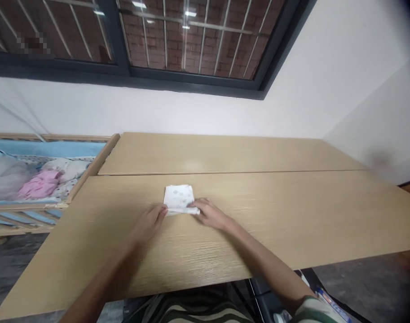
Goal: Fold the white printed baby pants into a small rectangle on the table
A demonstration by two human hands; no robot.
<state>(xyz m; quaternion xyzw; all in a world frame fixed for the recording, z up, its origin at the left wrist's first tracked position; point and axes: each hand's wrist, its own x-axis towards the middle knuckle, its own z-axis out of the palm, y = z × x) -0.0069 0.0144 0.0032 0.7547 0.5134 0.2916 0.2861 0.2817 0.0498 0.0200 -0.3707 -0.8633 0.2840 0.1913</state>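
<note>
A small folded white cloth (178, 198) with a faint print lies on the light wooden table (292, 211), near its middle. My left hand (150, 222) rests on the table at the cloth's near left corner, fingertips touching the edge, fingers held together. My right hand (209, 213) lies at the near right corner, fingers over the cloth's front edge and pinching it lightly. Both forearms reach in from the bottom of the view.
A wooden crib (90, 168) stands against the table's left end, with pink (39, 185), grey and white clothes piled inside. A second tabletop (225, 152) lies behind, against a white wall under a dark-framed window. Bags sit on the floor below the table's near edge.
</note>
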